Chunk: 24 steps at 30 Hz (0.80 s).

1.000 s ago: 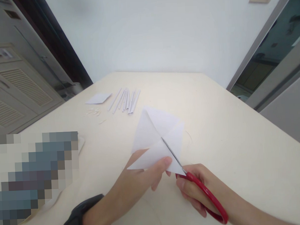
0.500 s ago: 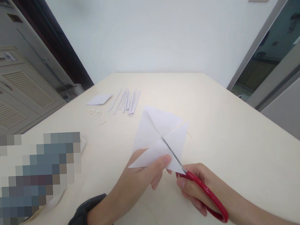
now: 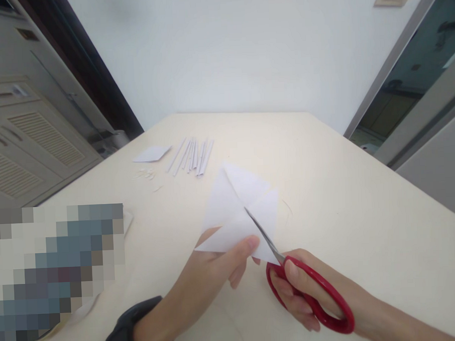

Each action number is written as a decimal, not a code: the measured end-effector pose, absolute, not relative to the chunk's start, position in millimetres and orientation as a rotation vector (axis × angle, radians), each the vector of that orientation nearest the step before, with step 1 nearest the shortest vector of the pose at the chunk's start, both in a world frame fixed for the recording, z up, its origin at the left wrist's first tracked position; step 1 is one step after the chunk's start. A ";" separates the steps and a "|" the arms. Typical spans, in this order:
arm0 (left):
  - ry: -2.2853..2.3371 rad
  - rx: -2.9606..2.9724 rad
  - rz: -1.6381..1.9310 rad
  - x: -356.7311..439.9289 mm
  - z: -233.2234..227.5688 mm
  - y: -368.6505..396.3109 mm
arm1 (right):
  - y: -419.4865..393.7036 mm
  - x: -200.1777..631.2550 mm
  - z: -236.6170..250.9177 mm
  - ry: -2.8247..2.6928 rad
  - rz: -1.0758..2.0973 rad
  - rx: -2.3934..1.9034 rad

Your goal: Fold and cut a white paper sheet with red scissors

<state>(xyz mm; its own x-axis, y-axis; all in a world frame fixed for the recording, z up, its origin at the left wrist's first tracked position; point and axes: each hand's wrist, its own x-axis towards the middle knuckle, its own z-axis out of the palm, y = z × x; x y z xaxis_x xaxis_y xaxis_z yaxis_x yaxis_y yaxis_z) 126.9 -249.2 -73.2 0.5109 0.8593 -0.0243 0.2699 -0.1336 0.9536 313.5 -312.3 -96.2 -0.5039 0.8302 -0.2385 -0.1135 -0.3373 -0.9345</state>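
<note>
A square sheet of white paper point(image 3: 221, 196) with cuts running in from its corners is pinched in my left hand point(image 3: 216, 266), thumb on top and the other fingers underneath. Around the red handles of a pair of scissors point(image 3: 320, 317) my right hand point(image 3: 300, 283) is closed. The blades lie along the near right corner of the paper, with their tip close to its middle. How far the lower blade reaches under the sheet is hidden. A dark band sits on my left wrist.
Several thin rolled paper sticks point(image 3: 191, 154) lie at the back left of the cream table point(image 3: 345, 185). Beside them are a folded white paper point(image 3: 152, 153) and small paper scraps point(image 3: 146, 173). A blurred-out patch covers the left edge.
The scissors' handles have spread apart and the blades have opened a little. The paper's right-hand flap has shifted slightly left. My left hand keeps its hold.
</note>
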 end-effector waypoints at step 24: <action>0.822 0.988 1.016 127.0 -62.7 -237.2 | -306.8 315.9 -78.1 -1.519 1.404 -1.514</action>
